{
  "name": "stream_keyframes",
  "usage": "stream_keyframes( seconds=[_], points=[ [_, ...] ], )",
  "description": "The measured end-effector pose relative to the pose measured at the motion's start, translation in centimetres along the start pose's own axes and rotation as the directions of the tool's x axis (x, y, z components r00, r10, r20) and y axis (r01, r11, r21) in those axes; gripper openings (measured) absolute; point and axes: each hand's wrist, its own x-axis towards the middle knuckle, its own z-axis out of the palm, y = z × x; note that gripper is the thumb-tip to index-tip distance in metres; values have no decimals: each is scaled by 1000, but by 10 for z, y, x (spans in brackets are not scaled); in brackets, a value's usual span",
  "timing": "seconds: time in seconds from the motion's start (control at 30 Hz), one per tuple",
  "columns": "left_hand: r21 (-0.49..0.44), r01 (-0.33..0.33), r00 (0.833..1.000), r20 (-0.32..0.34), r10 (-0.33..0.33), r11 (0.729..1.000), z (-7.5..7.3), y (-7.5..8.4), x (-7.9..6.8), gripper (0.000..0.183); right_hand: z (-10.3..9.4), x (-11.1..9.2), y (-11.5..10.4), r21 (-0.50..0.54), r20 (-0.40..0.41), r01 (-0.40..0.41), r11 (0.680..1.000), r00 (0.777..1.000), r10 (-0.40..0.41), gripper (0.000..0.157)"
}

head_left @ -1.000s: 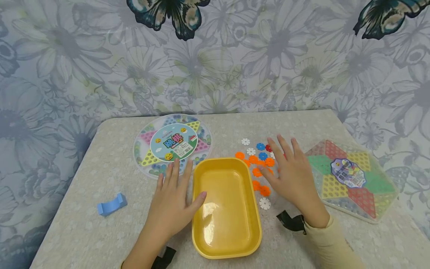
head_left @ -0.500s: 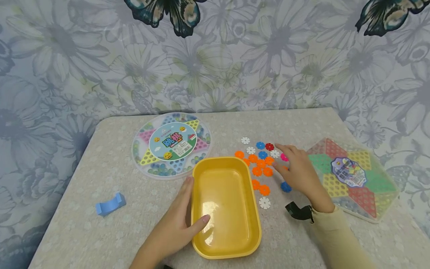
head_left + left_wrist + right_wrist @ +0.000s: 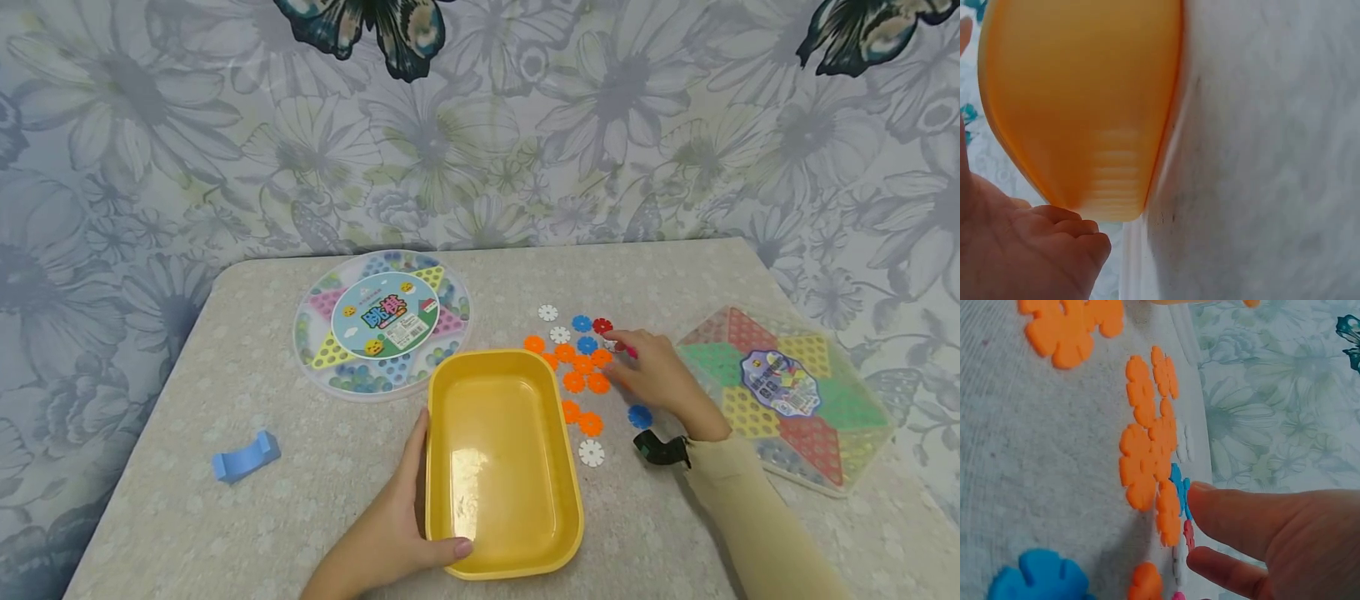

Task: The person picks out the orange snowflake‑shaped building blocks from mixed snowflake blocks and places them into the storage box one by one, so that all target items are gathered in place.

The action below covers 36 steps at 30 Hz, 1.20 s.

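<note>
My left hand [image 3: 397, 525] grips the left side of a yellow plastic tray [image 3: 517, 483], thumb over its rim and fingers along the outside wall. In the left wrist view, that wall [image 3: 1085, 94] rises beside the curled fingers. My right hand [image 3: 660, 375] hovers over flat plastic snowflake discs on the table. Thumb and index finger are spread, with nothing between them in the right wrist view. Orange discs [image 3: 573, 382] lie nearest the tray. A red disc [image 3: 602, 326] is by the index fingertip, and a pink disc is partly hidden under the hand.
A round clear marble-game box [image 3: 386, 379] lies behind the tray. To the right is a hexagonal game box [image 3: 810, 433]. A light-blue curved block [image 3: 247, 457] sits at the left. A blue disc [image 3: 640, 417] and white disc [image 3: 592, 452] lie nearer me.
My left hand has come down from above the tray's left edge, taken hold of its side and slid nearer me. The right hand has lowered toward the discs.
</note>
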Motion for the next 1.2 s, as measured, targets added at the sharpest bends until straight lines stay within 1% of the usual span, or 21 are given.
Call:
stream_keyframes(
  seconds=[0.03,0.1,0.2,0.3,0.47,0.6,0.67,0.73,0.77,0.83,0.87,0.9,0.97,1.03,1.1,1.2],
  points=[
    [-36,-7,1000,21,8,999,0,-2,0,137,1,1,0,-8,-1,2,1000,1000,-2,50],
    [-51,-10,999,30,12,999,1,-5,-1,141,4,4,1,-25,-4,16,1000,1000,-16,48],
    [-45,-24,999,37,26,999,1,-11,-2,145,8,6,4,-47,-9,28,998,1000,-29,46],
    [-48,-32,999,36,33,998,1,-17,-1,148,10,6,6,-49,-14,20,999,1000,-21,44],
    [-66,-113,991,70,118,991,-1,-27,2,146,12,6,7,-39,-23,8,999,1000,-9,38],
    [-53,-175,981,77,178,983,-2,-30,5,134,14,6,10,-43,-34,8,999,999,-9,36],
    [-46,-169,983,59,172,985,-1,-30,5,130,14,7,11,-43,-38,7,999,999,-8,36],
    [-23,-128,991,25,129,991,0,-28,5,129,14,7,11,-38,-43,13,999,999,-14,34],
    [-24,-112,994,14,112,993,1,-27,5,131,14,8,11,-33,-44,14,999,999,-15,33],
    [-32,-53,999,-4,53,998,2,-25,5,137,13,8,11,-15,-47,26,1000,999,-27,31],
    [-37,-30,1000,-7,30,999,1,-25,5,139,13,9,11,-5,-47,30,1000,998,-30,30],
    [-50,-22,1000,0,22,998,1,-25,5,141,13,9,11,4,-45,29,1000,999,-29,29],
    [-74,-25,999,19,27,997,0,-25,5,144,13,10,12,24,-34,17,1000,999,-16,29],
    [-101,-47,998,47,52,994,-1,-26,4,147,14,11,13,37,-24,1,999,1000,0,29],
    [-102,-84,993,71,92,991,-2,-29,4,148,14,12,14,37,-16,-13,999,1000,14,29],
    [-115,-143,983,101,155,983,-4,-32,4,149,14,14,16,40,-10,-9,999,1000,9,30]
  ],
)
